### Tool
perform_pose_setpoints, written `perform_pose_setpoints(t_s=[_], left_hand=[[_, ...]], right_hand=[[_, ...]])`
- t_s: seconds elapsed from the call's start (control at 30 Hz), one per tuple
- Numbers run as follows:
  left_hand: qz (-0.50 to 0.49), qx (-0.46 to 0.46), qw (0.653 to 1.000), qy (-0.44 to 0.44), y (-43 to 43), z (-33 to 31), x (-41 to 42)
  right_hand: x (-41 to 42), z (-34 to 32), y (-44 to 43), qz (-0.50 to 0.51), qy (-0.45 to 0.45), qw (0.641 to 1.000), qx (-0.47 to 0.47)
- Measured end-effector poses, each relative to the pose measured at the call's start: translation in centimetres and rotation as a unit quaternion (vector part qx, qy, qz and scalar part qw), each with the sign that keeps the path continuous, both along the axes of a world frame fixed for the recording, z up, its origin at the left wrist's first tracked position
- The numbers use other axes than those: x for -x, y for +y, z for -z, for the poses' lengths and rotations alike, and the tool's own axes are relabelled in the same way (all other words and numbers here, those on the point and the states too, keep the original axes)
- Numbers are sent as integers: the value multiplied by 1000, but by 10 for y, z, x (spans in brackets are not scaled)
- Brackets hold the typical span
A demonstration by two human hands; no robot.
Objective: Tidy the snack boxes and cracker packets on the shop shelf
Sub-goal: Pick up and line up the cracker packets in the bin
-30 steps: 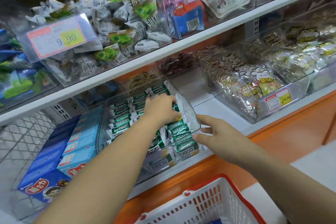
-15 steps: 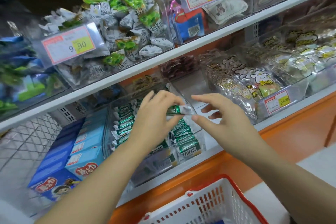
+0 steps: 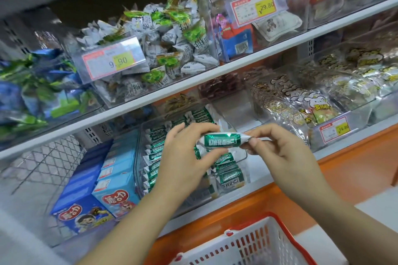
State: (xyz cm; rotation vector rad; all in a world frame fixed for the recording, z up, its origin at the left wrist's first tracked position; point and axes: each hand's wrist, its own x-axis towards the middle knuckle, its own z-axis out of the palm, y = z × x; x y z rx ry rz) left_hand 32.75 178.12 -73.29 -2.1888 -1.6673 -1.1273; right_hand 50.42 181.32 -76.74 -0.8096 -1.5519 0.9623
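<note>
Lifted from the clear bin (image 3: 139,157) a second ago, the green cracker packet (image 3: 221,140) now sits just above it. The left hand (image 3: 183,157) grips its left end, and the right hand (image 3: 280,148), lately open, pinches the right crimp, probably to realign it.

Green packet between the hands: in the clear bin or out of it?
Out. The left hand and right hand hold the green packet by its ends, above the clear bin.

Single head camera; faces forward-down at shop shelf (image 3: 237,65); close range.
</note>
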Motion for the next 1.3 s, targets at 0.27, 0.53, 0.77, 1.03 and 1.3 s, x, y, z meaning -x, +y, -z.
perform_pose_setpoints(t_s=[0.27, 0.53, 0.77, 1.03, 1.3], left_hand=[[60, 26, 980, -190, -13, 1, -2], [51, 37, 958, -280, -13, 2, -8], [-30, 92, 917, -386, 0, 6, -6], [17, 287, 796, -532, -5, 9, -13], [25, 347, 665, -661, -9, 13, -8]], right_hand=[[0, -1, 5, -19, 90, 994, 57], [0, -2, 6, -24, 99, 993, 52], [-3, -2, 5, -65, -7, 994, 87], [-3, 2, 11, -70, 71, 971, 218], [-1, 0, 8, -142, 297, 815, 477]])
